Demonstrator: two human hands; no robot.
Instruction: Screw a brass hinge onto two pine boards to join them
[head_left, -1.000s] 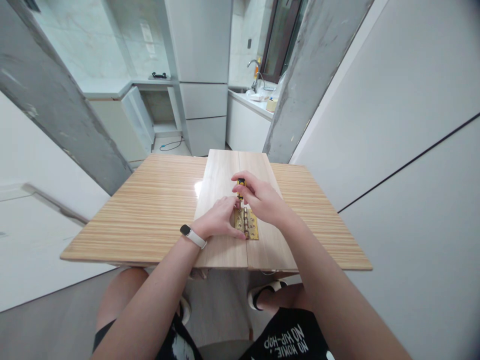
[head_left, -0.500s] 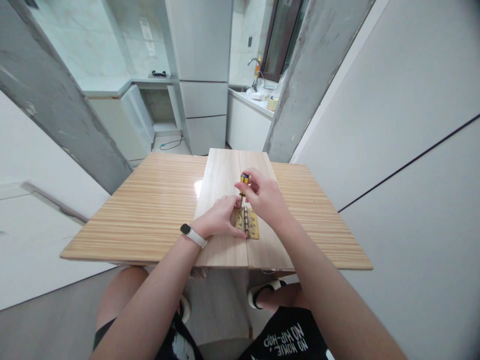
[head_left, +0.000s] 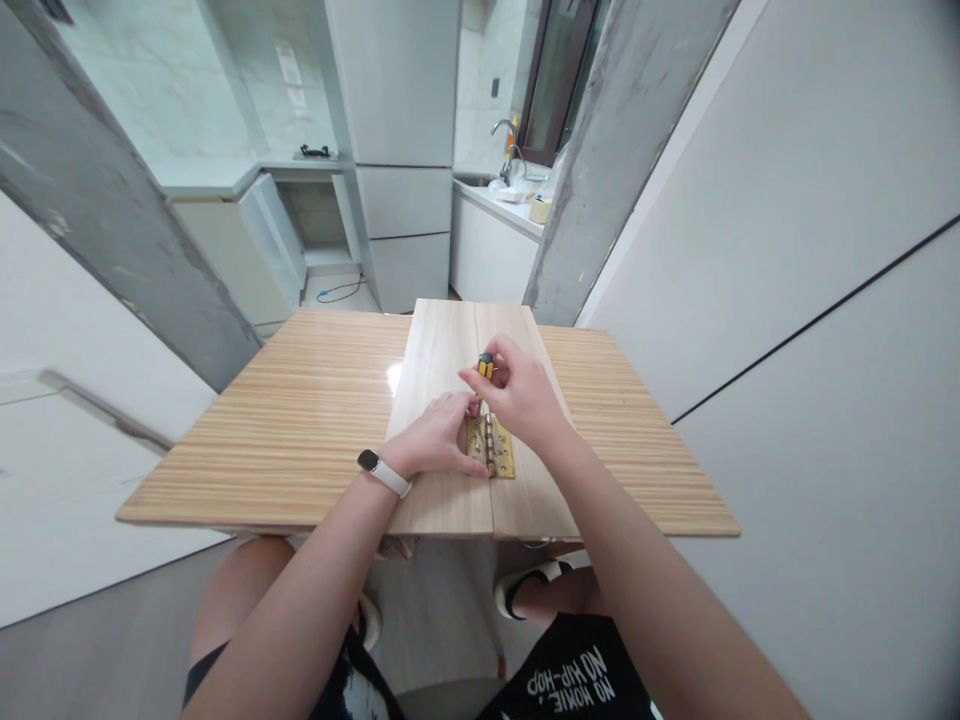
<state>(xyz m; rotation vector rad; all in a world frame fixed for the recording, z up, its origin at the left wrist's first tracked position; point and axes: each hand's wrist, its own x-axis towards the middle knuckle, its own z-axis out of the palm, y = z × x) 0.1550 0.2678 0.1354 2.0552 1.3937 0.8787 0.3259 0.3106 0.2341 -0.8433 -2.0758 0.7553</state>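
A brass hinge [head_left: 502, 455] lies opened flat across the seam between two pale wooden boards [head_left: 439, 345]. My left hand [head_left: 442, 435] grips its left leaf, thumb at the near edge and fingertips at the far edge by the screwdriver's tip. In my right hand [head_left: 521, 390] is a yellow and black screwdriver [head_left: 486, 368], held upright with its shaft pointing down at the far end of the left leaf. Whether a screw sits under the tip is hidden by my fingers.
The boards rest on a striped wooden table [head_left: 315, 400]. My knees are under its near edge. Grey pillars [head_left: 585, 200] stand left and right beyond it. Behind are a fridge [head_left: 409, 200] and a sink counter with a faucet [head_left: 506, 145].
My right fingers have turned slightly on the screwdriver's handle, and its top leans a little differently. My left hand stays on the hinge. The whole view has shifted slightly.
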